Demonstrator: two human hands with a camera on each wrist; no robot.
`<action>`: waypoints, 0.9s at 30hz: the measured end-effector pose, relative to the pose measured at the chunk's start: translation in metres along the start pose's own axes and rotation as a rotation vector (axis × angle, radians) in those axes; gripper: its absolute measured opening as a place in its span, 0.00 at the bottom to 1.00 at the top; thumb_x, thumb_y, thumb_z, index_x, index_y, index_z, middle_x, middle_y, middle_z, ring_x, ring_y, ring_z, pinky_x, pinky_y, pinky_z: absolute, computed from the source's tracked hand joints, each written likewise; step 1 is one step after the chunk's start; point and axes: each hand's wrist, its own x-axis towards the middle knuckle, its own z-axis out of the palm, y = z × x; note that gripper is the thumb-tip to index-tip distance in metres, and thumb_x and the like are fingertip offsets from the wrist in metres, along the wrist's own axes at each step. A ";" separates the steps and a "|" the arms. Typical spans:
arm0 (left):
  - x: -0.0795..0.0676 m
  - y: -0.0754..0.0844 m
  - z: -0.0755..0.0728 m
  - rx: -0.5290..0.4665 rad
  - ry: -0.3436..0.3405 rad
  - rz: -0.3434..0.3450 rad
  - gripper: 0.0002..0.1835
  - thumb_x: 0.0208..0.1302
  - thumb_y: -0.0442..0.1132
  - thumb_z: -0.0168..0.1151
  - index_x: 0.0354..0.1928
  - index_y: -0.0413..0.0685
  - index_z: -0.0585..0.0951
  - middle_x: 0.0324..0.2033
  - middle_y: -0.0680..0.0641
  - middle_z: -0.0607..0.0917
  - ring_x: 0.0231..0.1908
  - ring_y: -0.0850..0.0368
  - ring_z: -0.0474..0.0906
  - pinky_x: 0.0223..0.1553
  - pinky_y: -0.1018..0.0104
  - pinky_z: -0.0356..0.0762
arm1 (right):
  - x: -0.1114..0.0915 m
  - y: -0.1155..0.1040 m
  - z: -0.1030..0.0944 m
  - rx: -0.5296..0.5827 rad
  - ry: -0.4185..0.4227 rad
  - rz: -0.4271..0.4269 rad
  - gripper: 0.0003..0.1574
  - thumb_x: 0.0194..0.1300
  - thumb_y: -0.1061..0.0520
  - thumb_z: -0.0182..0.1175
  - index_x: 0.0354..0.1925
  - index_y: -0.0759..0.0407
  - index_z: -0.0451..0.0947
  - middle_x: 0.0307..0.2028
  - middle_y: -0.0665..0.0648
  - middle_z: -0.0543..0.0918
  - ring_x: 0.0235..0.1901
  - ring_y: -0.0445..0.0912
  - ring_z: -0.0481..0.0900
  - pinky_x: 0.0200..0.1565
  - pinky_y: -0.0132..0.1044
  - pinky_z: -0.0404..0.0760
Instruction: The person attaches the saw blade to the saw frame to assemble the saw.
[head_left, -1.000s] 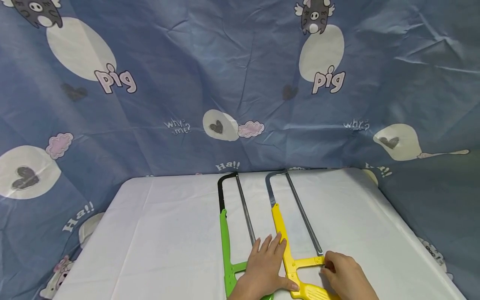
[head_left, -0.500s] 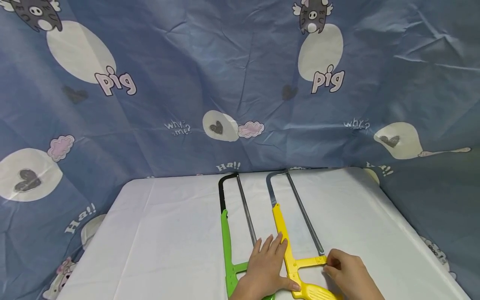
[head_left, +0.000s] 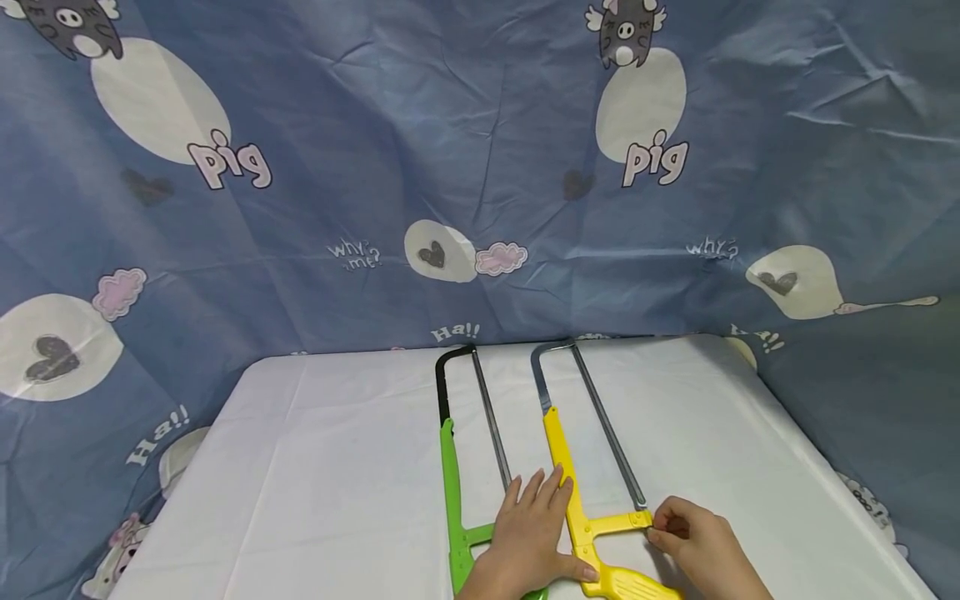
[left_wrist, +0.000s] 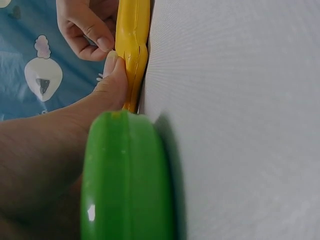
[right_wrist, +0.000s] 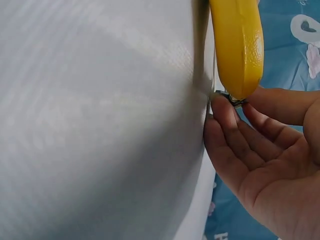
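A yellow hacksaw with a grey front frame and a metal blade lies flat on the white-covered table. My left hand rests on its yellow frame, fingers spread fairly straight and thumb near the handle. At the blade's near end, my right hand pinches a small metal piece, like a wing nut, beside the yellow crossbar. The fingertips partly cover that piece. To the left lies a green hacksaw with a black front frame; my left hand and forearm hide part of its handle.
The white table reaches back to a blue printed cloth hung as a backdrop. Both saws' front ends lie close to the table's far edge. In the left wrist view, the green handle stands close to the camera.
My right hand has shifted slightly, and the gap between its curled index finger and thumb shows wider than a second ago. My left hand and both hacksaws keep their places.
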 end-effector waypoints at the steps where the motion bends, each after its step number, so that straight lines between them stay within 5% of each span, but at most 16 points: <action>1: 0.000 0.000 0.000 -0.001 0.000 -0.001 0.63 0.42 0.81 0.61 0.78 0.58 0.57 0.79 0.53 0.52 0.77 0.48 0.54 0.75 0.43 0.53 | 0.000 0.000 -0.001 0.008 -0.001 0.006 0.08 0.56 0.60 0.71 0.31 0.56 0.78 0.28 0.49 0.84 0.30 0.42 0.79 0.31 0.36 0.77; 7: 0.000 0.001 -0.001 0.006 -0.014 -0.011 0.63 0.42 0.81 0.61 0.78 0.59 0.56 0.79 0.53 0.52 0.77 0.49 0.53 0.76 0.43 0.52 | 0.001 0.001 -0.003 0.144 -0.025 0.083 0.07 0.57 0.62 0.69 0.32 0.60 0.78 0.23 0.53 0.82 0.27 0.44 0.80 0.27 0.36 0.77; 14: 0.000 0.001 -0.003 0.004 -0.021 -0.016 0.62 0.42 0.81 0.60 0.78 0.59 0.56 0.79 0.53 0.51 0.77 0.49 0.52 0.76 0.44 0.52 | 0.003 0.006 -0.006 0.393 -0.096 0.111 0.08 0.60 0.67 0.65 0.36 0.70 0.76 0.26 0.58 0.85 0.31 0.47 0.86 0.35 0.40 0.88; 27: 0.001 0.001 -0.002 0.002 -0.027 -0.017 0.63 0.42 0.81 0.61 0.78 0.59 0.56 0.79 0.54 0.52 0.77 0.49 0.53 0.76 0.43 0.52 | 0.004 0.011 -0.005 0.488 -0.150 0.121 0.07 0.66 0.68 0.57 0.41 0.73 0.74 0.28 0.59 0.86 0.32 0.48 0.87 0.37 0.41 0.88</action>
